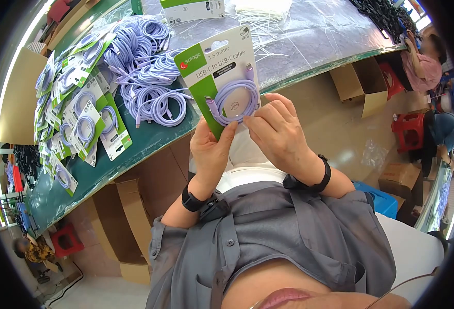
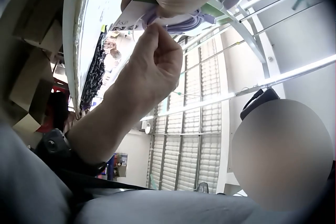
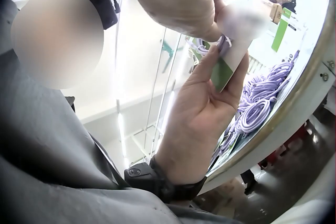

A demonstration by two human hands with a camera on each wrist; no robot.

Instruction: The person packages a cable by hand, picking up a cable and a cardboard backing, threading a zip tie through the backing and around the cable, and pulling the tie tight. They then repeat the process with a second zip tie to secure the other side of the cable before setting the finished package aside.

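A green-and-white cardboard card [image 1: 196, 77], printed "USB-C to USB-C cable", is held up tilted in front of the person. On its face lies a coiled lilac USB-C cable [image 1: 221, 100] with both plugs pointing up. My left hand [image 1: 210, 152] grips the card's bottom corner, thumb in front and fingers behind. At the coil's lower right, my right hand [image 1: 281, 134] pinches with thumb and forefinger at a thin white cable tie [image 3: 228, 41]. Most of that tie is hidden by the fingers. In the left wrist view the right hand [image 2: 142, 77] meets the coil from below.
Carded cables [image 1: 85, 129] are heaped on the green table [image 1: 149, 135] at left, beside loose lilac coils [image 1: 149, 98]. White cable ties [image 1: 260, 26] and another card [image 1: 193, 11] lie farther back. Cardboard boxes [image 1: 358, 85] stand on the floor; other people sit at the sides.
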